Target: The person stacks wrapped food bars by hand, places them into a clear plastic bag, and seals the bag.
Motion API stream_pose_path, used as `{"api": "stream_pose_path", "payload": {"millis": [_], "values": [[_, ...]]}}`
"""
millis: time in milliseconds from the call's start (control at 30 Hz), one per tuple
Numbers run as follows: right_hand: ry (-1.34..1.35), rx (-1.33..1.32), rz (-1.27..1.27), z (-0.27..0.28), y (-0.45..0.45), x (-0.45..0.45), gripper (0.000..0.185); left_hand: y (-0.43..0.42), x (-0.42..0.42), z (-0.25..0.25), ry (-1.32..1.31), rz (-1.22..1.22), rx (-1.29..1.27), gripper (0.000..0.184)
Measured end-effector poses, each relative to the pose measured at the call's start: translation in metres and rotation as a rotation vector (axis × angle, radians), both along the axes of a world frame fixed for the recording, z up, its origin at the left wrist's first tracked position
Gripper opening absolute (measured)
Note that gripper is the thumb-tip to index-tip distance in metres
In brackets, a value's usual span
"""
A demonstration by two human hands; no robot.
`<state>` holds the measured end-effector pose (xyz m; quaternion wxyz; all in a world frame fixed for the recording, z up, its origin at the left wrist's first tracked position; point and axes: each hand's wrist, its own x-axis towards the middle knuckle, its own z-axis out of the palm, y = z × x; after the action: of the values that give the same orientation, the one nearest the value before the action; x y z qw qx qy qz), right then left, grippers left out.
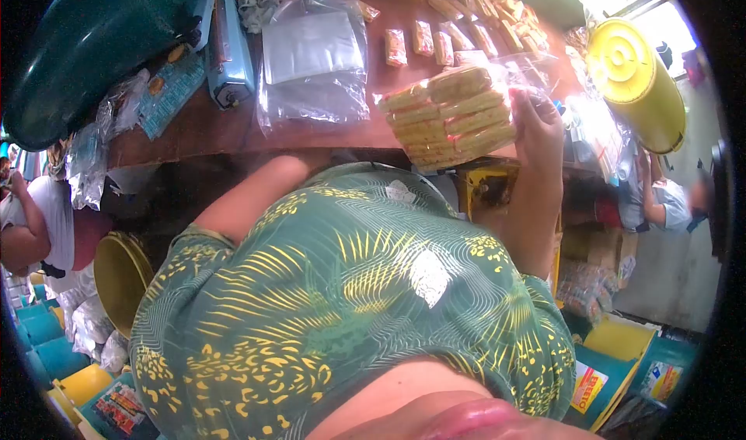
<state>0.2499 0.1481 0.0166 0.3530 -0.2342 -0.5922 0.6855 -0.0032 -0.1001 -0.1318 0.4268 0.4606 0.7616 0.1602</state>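
My right hand (536,121) is closed on a clear plastic bag (451,117) filled with stacked, wrapped yellow bars, held up over the table's front edge. My fingers pinch the loose plastic at the bag's right end. My left forearm (264,183) reaches toward the table edge, and the left hand itself is hidden. Behind the held bag, several small wrapped packs (422,38) lie in a row on the brown table (217,138). Flat empty clear bags (312,47) lie to the left of the held bag.
A blue sealing device (229,55) and a large dark green tub (93,51) stand on the left. More wrapped bars (497,8) are heaped at the back. A yellow container (637,82) is at the right. Other people (39,222) are at both sides.
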Motion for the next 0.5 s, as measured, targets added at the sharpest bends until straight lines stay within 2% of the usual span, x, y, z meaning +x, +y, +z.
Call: {"api": "stream_pose_path", "payload": {"millis": [233, 367, 500], "values": [[-0.027, 0.075, -0.045, 0.008, -0.011, 0.021, 0.014, 0.002, 0.002, 0.009, 0.147, -0.168, -0.200, 0.051], [-0.118, 0.100, -0.177, 0.025, -0.025, 0.020, 0.013, -0.008, -0.001, 0.015, 0.172, -0.226, -0.281, 0.050], [-0.116, 0.249, -0.090, 0.015, -0.010, 0.003, 0.016, -0.008, -0.007, 0.017, 0.177, -0.291, -0.356, 0.049]]}}
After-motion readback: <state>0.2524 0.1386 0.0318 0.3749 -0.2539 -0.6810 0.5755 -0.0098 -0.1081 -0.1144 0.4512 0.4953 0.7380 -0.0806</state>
